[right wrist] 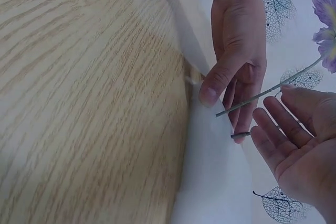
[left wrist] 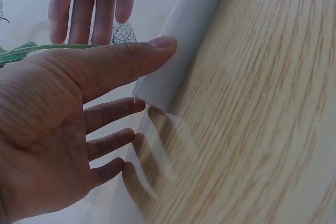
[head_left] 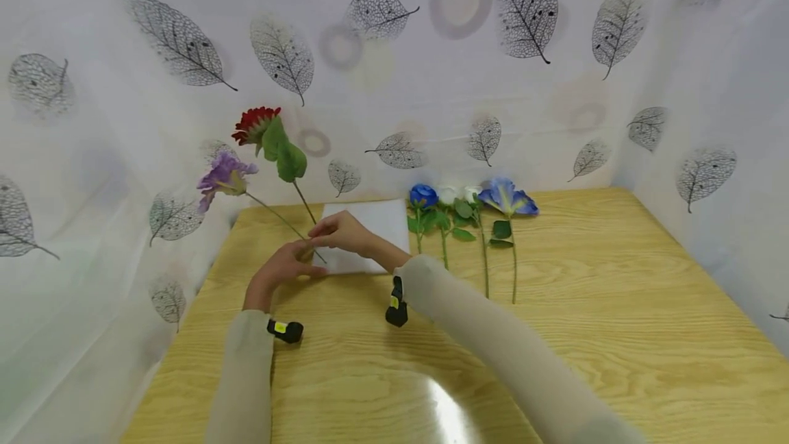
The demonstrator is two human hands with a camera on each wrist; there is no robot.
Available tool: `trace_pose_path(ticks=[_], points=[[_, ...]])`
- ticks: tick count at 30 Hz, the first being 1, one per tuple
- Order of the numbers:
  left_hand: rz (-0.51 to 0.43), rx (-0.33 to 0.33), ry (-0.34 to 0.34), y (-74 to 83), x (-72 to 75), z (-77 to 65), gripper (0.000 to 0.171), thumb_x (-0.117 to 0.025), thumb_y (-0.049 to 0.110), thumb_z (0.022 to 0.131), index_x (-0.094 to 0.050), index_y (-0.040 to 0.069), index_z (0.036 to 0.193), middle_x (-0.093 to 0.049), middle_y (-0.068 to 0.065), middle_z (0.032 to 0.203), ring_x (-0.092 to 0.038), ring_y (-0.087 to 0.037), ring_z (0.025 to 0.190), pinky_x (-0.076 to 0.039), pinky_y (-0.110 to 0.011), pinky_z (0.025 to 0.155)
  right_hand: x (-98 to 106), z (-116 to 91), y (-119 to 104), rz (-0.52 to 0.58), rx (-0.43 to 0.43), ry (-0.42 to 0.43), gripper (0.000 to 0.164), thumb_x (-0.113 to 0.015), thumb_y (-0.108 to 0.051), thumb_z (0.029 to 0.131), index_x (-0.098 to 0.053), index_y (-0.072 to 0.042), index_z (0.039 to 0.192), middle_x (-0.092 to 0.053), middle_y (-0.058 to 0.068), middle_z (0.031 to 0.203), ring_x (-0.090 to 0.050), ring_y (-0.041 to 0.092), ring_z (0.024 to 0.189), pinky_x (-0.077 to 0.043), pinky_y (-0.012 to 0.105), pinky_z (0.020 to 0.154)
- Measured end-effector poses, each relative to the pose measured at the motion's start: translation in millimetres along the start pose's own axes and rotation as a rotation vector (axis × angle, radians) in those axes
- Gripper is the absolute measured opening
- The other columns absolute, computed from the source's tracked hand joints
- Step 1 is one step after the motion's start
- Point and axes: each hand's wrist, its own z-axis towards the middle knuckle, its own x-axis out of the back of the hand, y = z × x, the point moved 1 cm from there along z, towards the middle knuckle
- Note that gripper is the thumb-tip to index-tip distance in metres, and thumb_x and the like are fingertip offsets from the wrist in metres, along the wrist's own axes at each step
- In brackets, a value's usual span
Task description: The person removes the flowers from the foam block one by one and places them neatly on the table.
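Note:
My right hand (head_left: 348, 233) pinches the stem of a purple artificial flower (head_left: 224, 175) between thumb and fingertips. The stem's lower end (right wrist: 223, 113) points down past my left hand (head_left: 286, 264). In the left wrist view my left thumb (left wrist: 123, 61) is straight and the fingers are spread, with the palm bare. A red artificial flower (head_left: 255, 125) with green leaves stands tilted above both hands. Its stem runs behind my right hand, so the grip on it is hidden; a stem end (right wrist: 240, 135) shows by my left fingertips. Beneath lies a white sheet (head_left: 372, 225).
Right of the sheet lie a blue rose (head_left: 423, 195), two white roses (head_left: 447, 195) and a blue-violet flower (head_left: 508, 197), stems toward me. The wooden table (head_left: 585, 307) meets a leaf-print curtain (head_left: 394, 88) at the back and sides.

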Motion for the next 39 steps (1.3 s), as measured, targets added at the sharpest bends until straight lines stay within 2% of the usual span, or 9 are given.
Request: trace_pose_path(ticks=[3, 9, 17, 21, 25, 30, 35, 39], points=[[0.002, -0.007, 0.001, 0.9, -0.4, -0.5, 0.083, -0.081, 0.036, 0.088, -0.044, 0.0, 0.152, -0.042, -0.026, 0.157, -0.035, -0.048, 0.146, -0.03, -0.064, 0.119, -2.5, 0.8, 1.3, 0.015, -0.013, -0.005, 0.025, -0.069, -0.009, 0.097, -0.073, 0.002, 0.119, -0.074, 0.017, 0.12, -0.069, 0.012, 0.092, -0.059, 0.025, 0.08], [-0.028, -0.013, 0.005, 1.9, -1.6, -1.6, 0.082, -0.081, 0.032, 0.088, -0.043, 0.002, 0.154, -0.039, -0.024, 0.16, -0.033, -0.046, 0.149, -0.027, -0.062, 0.122, -6.2, -0.4, 2.0, 0.032, -0.053, -0.024, 0.027, -0.067, -0.01, 0.099, -0.071, 0.001, 0.123, -0.073, 0.018, 0.124, -0.072, 0.023, 0.104, -0.06, 0.037, 0.091], [-0.048, 0.017, -0.011, 0.7, -4.5, -1.1, 0.085, -0.081, 0.035, 0.088, -0.039, 0.005, 0.156, -0.037, -0.023, 0.162, -0.029, -0.046, 0.151, -0.024, -0.063, 0.123, -9.8, -0.7, 7.6, 0.054, -0.06, -0.023, 0.027, -0.069, -0.012, 0.098, -0.072, 0.0, 0.122, -0.074, 0.016, 0.122, -0.068, 0.011, 0.095, -0.06, 0.033, 0.088], [-0.058, 0.003, -0.03, 0.5, -4.5, -1.8, 0.085, -0.08, 0.034, 0.09, -0.036, 0.008, 0.159, -0.038, -0.022, 0.161, -0.03, -0.046, 0.151, -0.026, -0.063, 0.122, -10.8, -2.2, 6.6, 0.069, -0.067, -0.022, 0.025, -0.069, -0.011, 0.098, -0.073, -0.001, 0.121, -0.074, 0.016, 0.121, -0.067, 0.008, 0.092, -0.06, 0.032, 0.087], [-0.055, -0.012, -0.029, 1.8, -3.5, -2.9, 0.085, -0.079, 0.034, 0.09, -0.037, 0.007, 0.158, -0.042, -0.023, 0.159, -0.032, -0.046, 0.149, -0.027, -0.064, 0.121, -11.3, -2.4, 6.6, 0.084, -0.075, -0.015, 0.022, -0.069, -0.01, 0.097, -0.074, 0.0, 0.117, -0.075, 0.017, 0.117, -0.07, 0.011, 0.092, -0.06, 0.032, 0.088], [-0.028, -0.014, -0.03, 3.5, -2.0, -3.6, 0.085, -0.078, 0.034, 0.091, -0.035, 0.006, 0.159, -0.04, -0.026, 0.159, -0.032, -0.049, 0.148, -0.03, -0.066, 0.118, -9.5, -1.4, 8.6, 0.082, -0.07, 0.002, 0.019, -0.07, -0.009, 0.097, -0.075, 0.001, 0.112, -0.076, 0.018, 0.112, -0.073, 0.016, 0.092, -0.061, 0.033, 0.088], [-0.036, -0.002, -0.019, 3.9, -1.3, -3.7, 0.086, -0.079, 0.032, 0.09, -0.035, 0.008, 0.159, -0.036, -0.024, 0.162, -0.03, -0.048, 0.15, -0.029, -0.065, 0.12, -5.6, -1.5, 10.7, 0.061, -0.051, 0.014, 0.018, -0.07, -0.009, 0.097, -0.076, 0.001, 0.111, -0.076, 0.017, 0.11, -0.073, 0.014, 0.089, -0.061, 0.03, 0.084], [0.006, -0.022, -0.009, 1.7, -0.9, -2.1, 0.082, -0.079, 0.032, 0.09, -0.04, 0.006, 0.157, -0.038, -0.023, 0.161, -0.031, -0.048, 0.149, -0.028, -0.063, 0.121, -1.7, -2.6, 10.8, 0.053, -0.041, 0.037, 0.018, -0.069, -0.009, 0.097, -0.075, 0.002, 0.11, -0.076, 0.019, 0.108, -0.072, 0.014, 0.087, -0.061, 0.028, 0.081]])
